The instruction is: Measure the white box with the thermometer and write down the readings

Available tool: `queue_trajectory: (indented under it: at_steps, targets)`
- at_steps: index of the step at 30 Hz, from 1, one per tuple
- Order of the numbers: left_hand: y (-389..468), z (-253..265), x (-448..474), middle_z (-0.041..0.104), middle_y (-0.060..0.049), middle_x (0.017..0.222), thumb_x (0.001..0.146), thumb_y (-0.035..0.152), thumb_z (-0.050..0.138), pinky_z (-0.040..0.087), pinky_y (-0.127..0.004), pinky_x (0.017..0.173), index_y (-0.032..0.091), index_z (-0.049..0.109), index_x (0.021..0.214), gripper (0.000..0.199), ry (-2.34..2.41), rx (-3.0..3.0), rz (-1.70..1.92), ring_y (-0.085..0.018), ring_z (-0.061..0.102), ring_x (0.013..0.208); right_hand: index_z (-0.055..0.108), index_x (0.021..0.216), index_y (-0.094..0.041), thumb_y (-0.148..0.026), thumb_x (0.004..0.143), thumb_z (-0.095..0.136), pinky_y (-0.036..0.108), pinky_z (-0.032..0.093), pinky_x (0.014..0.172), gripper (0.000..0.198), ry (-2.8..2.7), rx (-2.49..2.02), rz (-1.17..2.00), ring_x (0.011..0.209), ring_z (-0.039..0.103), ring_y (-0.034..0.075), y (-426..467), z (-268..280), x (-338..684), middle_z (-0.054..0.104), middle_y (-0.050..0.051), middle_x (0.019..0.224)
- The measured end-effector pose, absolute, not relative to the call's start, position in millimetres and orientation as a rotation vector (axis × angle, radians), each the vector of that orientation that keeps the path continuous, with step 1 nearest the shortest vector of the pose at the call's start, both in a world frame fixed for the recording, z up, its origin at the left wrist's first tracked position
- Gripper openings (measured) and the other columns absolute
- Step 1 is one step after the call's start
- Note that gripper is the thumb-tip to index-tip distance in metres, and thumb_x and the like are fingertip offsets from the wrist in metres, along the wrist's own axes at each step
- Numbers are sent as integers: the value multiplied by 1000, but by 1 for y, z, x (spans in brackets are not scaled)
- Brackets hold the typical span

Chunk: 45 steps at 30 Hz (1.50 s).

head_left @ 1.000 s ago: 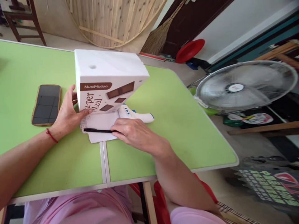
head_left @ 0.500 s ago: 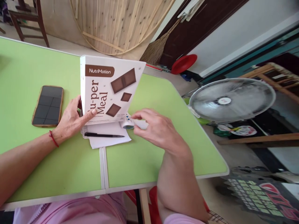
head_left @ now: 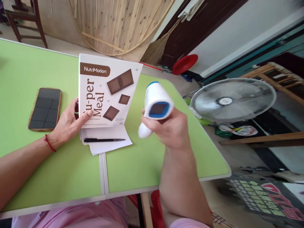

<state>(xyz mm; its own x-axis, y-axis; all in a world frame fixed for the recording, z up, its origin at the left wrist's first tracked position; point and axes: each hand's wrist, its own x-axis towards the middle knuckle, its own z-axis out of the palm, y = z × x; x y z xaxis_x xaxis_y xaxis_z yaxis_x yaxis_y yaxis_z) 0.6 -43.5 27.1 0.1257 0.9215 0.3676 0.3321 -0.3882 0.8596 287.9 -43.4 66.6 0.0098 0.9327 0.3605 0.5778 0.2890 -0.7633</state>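
Over the green worktop (head_left: pixel 133 171), in the head view, the right hand (head_left: pixel 175 126) is wrapped around a white handheld device (head_left: pixel 155 94), its barrel's long axis running from near to far. Leftward and apart from it, the printed carton (head_left: pixel 108 95) shows its front, clasped at its lower left edge by the left hand (head_left: pixel 68 122).

Phone (head_left: pixel 44 109) left of the box (head_left: pixel 104 95), paper (head_left: pixel 111 132) (1 pen (head_left: pixel 104 140) on top) before it.
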Motion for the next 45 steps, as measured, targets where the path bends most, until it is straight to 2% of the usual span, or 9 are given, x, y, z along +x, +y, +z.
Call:
queue_trajectory:
  at_steps: [3,6,18,24,45]
  targets:
    - [-44,28,0,69,-12,128,94,70,59,59,-48,97,21,58,122,56,1224,1802,1236,-35,66,116,67,77,-22,-31,65,70,34,53,54,15,-1649,-1167,1055,59,62,18,-64,73,259,71,3,76]
    - [-44,28,0,69,-12,129,95,69,58,57,-48,99,21,58,124,56,1212,1807,1235,-35,66,118,64,67,-21,-30,59,73,30,49,51,15,-1671,-1251,1216,58,57,16,-76,75,235,64,0,63]
    - [-42,26,0,70,-13,126,94,70,58,58,-47,97,20,60,118,56,1209,1822,1239,-35,67,115,48,56,-23,-36,62,67,31,44,54,24,-1604,-1278,1362,58,50,15,-74,63,223,54,-1,58]
    - [-41,26,1,70,-13,125,96,66,59,58,-47,97,20,59,119,51,1162,1830,1279,-33,67,114,48,54,-24,-34,62,68,30,43,53,24,-1647,-1235,1312,57,50,15,-72,60,222,55,-2,57]
    - [-41,24,1,69,-14,126,95,68,58,59,-46,96,20,58,118,54,1183,1821,1263,-34,67,116,47,52,-24,-35,58,68,32,45,56,25,-1605,-1291,1291,57,51,15,-72,56,219,53,-1,56]
